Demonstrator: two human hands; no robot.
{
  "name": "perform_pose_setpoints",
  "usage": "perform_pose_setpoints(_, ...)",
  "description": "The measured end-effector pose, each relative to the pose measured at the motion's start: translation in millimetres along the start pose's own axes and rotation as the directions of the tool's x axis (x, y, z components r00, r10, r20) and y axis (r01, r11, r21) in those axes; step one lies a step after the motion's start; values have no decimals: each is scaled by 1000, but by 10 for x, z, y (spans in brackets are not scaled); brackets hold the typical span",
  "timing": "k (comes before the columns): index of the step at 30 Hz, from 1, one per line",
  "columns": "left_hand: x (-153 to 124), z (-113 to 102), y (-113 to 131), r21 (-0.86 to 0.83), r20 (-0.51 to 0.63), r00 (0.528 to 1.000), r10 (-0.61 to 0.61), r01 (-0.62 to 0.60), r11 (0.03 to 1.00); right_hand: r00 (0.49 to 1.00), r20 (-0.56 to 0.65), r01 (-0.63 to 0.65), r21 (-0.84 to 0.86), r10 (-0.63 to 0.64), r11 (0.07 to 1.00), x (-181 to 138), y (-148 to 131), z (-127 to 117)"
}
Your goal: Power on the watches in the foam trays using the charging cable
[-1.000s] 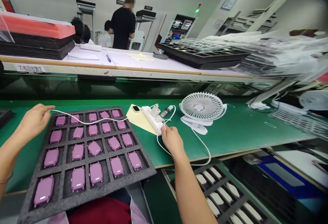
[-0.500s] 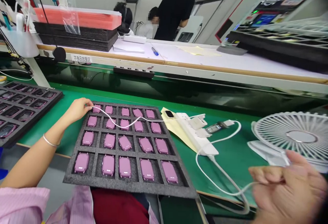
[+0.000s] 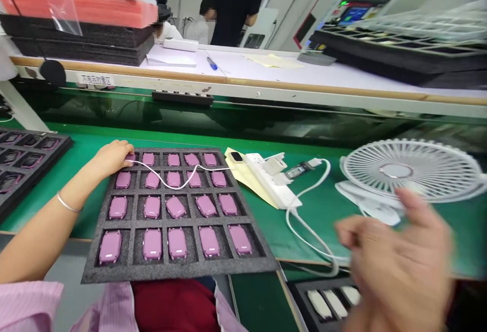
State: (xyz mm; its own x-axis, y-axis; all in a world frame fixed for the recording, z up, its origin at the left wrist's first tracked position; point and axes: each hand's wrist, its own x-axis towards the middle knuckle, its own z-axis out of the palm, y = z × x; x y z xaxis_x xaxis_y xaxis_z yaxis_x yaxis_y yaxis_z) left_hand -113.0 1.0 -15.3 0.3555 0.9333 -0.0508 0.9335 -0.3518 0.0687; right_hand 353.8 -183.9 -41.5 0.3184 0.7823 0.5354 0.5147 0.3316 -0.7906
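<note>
Left hand (image 3: 114,157) pinching white cable (image 3: 173,188) at the tray (image 3: 175,270)'s far-left corner, right hand (image 3: 399,251) curled, blurred, hold unclear; a hard tug could snag slack on purple cases (image 3: 177,243).

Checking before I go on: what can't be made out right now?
In the head view:
Right hand: motion blur, so its grip is unclear.
Back-left purple case: partly covered by the left hand.
Marks on the purple cases: too small to read.
Tray at left: cut off by the left edge.
Lower tray: cut off by the bottom edge.
</note>
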Motion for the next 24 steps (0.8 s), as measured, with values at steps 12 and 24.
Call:
perform_pose_setpoints(12,89,-5,-354,-560,-46,993,-105,61,826,672,735,261,-113,-97,959,594,161,723)
perform_pose_setpoints(24,191,31,-252,-909,-15,870,-494,194,369,780,626,107,-145,7,984,1374,582,1429)
